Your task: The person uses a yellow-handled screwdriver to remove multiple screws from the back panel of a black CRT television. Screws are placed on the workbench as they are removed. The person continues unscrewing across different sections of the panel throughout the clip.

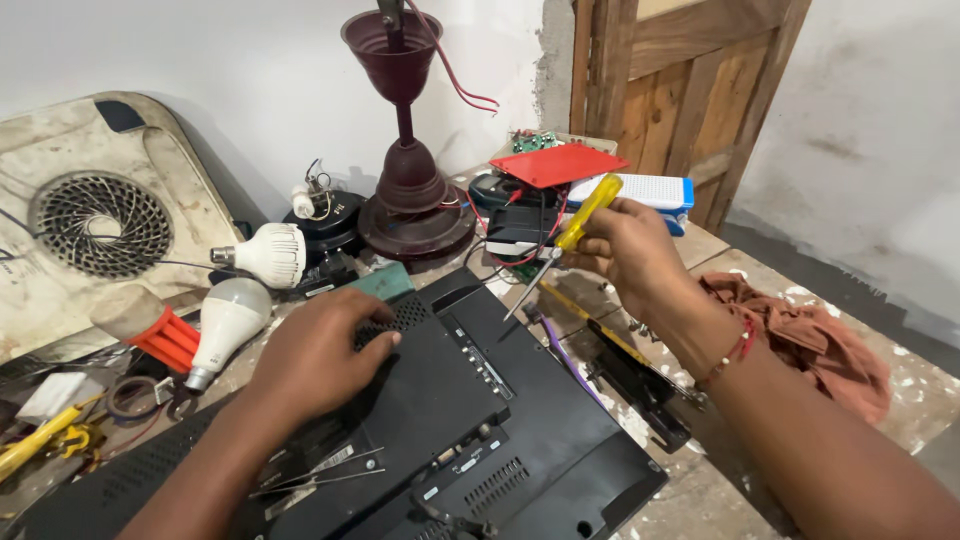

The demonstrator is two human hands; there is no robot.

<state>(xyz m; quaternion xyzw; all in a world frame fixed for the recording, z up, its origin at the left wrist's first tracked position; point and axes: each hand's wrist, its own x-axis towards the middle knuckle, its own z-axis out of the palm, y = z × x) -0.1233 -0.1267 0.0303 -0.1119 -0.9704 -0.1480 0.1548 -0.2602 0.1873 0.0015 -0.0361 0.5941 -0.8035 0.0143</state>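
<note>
Right now the left hand (325, 345) lies flat on the raised back panel of a black monitor (420, 430), which rests face down across the near middle of the workbench (930, 390), fingers together and curled lightly over the vented corner, pressing rather than gripping anything. Up on the right, the right hand (630, 250) is lifted above the bench with its fingers clamped around a yellow-handled screwdriver (575, 235); the handle points up and far, the thin shaft slants down and left, and its tip hangs just off the monitor's far edge, not touching it as far as one can tell. Beside the monitor on the right lies a dark bracket with a yellow strip (625, 365), and further right a crumpled reddish rag (810, 335). Over on the left, two white bulbs (235, 310) lie near an orange-handled tool (165, 340), with a worn cream fan housing (100, 225) leaning against the wall behind. At the far middle stands a maroon lamp base (410, 190), and just right of it a red board (558, 163) sits on a stack of small devices.
</note>
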